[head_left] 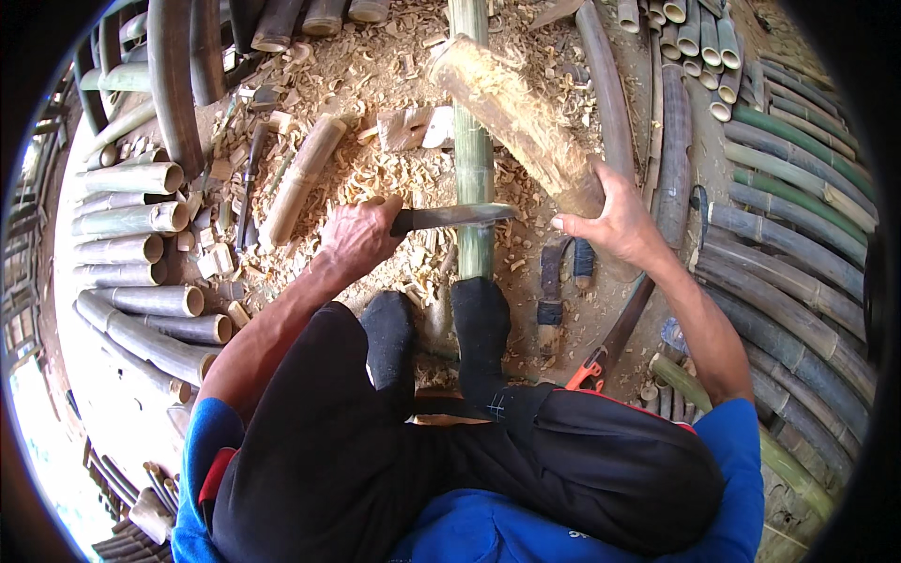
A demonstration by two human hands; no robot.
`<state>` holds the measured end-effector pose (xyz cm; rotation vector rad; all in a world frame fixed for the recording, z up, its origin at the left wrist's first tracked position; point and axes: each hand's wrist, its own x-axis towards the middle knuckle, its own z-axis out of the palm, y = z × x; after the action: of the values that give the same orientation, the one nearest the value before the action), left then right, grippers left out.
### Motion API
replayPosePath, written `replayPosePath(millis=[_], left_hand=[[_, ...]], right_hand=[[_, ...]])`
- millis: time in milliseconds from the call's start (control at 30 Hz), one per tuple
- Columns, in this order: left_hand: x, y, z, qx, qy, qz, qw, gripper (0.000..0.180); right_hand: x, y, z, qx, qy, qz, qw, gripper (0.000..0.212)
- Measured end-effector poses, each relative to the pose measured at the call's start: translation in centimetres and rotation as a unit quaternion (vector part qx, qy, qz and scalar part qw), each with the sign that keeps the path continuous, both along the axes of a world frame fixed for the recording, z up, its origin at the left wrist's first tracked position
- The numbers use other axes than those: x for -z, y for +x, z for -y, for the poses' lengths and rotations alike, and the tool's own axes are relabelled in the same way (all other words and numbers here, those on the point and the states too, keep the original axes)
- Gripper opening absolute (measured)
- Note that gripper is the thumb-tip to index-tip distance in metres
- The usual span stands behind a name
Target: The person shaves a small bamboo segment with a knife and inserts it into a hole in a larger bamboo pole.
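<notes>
My left hand (361, 236) is closed around the handle of a knife (457, 217), whose dark blade lies level and points right. The blade crosses a long green bamboo pole (476, 249) that runs away from me; whether it touches the pole cannot be made out. My right hand (621, 218) grips the near end of a thick, rough wooden club (511, 108), its thumb on the near side and most fingers hidden. The club's frayed, pale far end slants up and left above the pole. My sock-covered right foot (481, 324) rests on the pole's near end.
A saw with an orange handle (588, 369) lies right of my feet, near a dark-handled tool (550, 300). A short bamboo piece (305, 178) lies left among wood shavings (375, 178). Cut bamboo stacks (131, 220) line the left, and long bamboo poles (788, 272) the right.
</notes>
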<state>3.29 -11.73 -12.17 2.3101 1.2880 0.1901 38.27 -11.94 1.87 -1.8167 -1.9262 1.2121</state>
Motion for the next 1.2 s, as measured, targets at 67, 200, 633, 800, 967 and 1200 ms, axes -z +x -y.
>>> replayPosePath(millis=[67, 200, 633, 800, 967, 1200], left_hand=[[-0.1, 0.1, 0.0, -0.001, -0.002, 0.003, 1.0, 0.023], [-0.5, 0.1, -0.1, 0.001, -0.001, 0.004, 1.0, 0.023], [-2.2, 0.3, -1.3, -0.011, -0.042, -0.075, 0.996, 0.01], [-3.6, 0.0, -1.0, -0.023, -0.058, -0.101, 0.993, 0.009], [-4.0, 1.7, -1.8, -0.001, -0.054, -0.089, 0.995, 0.009], [-4.6, 2.3, -1.6, -0.031, -0.075, -0.092, 0.992, 0.006]], right_hand=[[-0.2, 0.0, 0.1, -0.014, 0.004, 0.025, 1.0, 0.087], [-0.5, -0.5, 0.8, -0.059, 0.065, 0.069, 0.994, 0.07], [3.2, 3.0, -2.4, -0.501, 0.392, 0.152, 0.757, 0.053], [1.7, 1.7, -1.9, -0.482, 0.29, 0.218, 0.797, 0.027], [1.9, 3.5, -3.6, -0.485, 0.373, 0.103, 0.784, 0.017], [0.5, 0.9, 0.2, -0.492, 0.423, 0.033, 0.76, 0.022]])
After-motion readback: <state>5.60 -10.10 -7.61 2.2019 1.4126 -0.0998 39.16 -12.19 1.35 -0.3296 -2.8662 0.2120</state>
